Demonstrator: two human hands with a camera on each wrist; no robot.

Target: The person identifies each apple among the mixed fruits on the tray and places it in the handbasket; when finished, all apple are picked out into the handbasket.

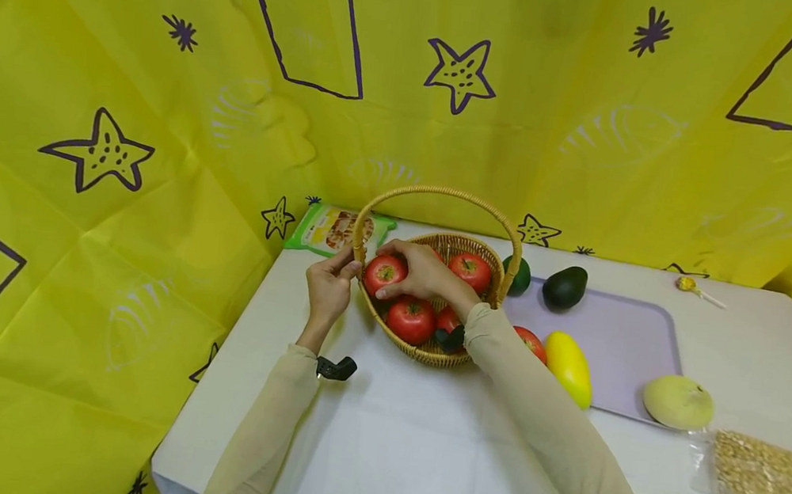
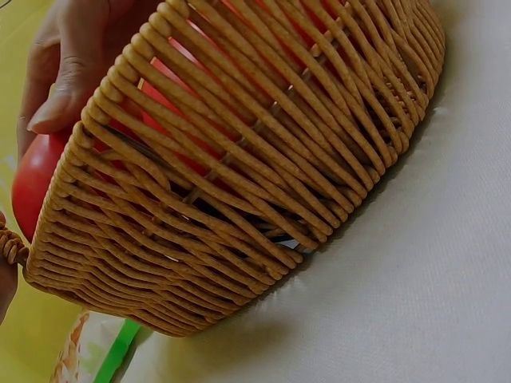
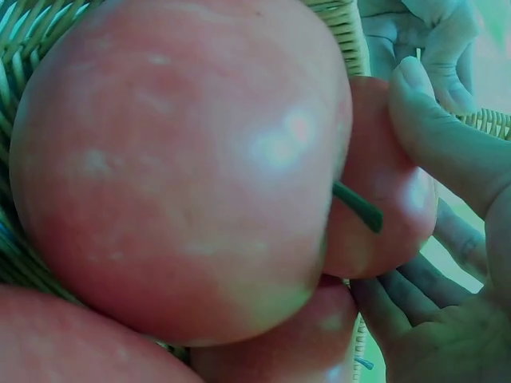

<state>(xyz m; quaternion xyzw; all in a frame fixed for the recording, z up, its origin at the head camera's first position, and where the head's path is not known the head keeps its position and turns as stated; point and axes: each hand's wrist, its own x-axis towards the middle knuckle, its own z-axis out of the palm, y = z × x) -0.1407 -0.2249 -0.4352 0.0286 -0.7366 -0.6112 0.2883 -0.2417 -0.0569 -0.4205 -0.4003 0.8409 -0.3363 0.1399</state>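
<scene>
A wicker basket (image 1: 421, 353) with a tall arched handle (image 1: 444, 191) stands on the white table, with several red apples inside. My left hand (image 1: 329, 292) pinches the foot of the handle at the basket's left side. Over the rim reaches my right hand (image 1: 425, 270), its thumb and fingers around an apple (image 1: 384, 274) at the left end. In the right wrist view, that apple (image 3: 383, 152) lies between thumb and fingers, partly behind a nearer apple (image 3: 176, 175). The left wrist view shows the basket's woven side (image 2: 239, 183) and the gripped apple (image 2: 33, 179) at its rim.
Right of the basket lies a lilac tray (image 1: 631, 333) with a dark avocado (image 1: 565, 288), a yellow mango (image 1: 568, 367) and a pale round fruit (image 1: 678, 402) around it. A grain bag (image 1: 774, 482), a lollipop (image 1: 689, 285) and a green-edged packet (image 1: 319, 228) lie farther out.
</scene>
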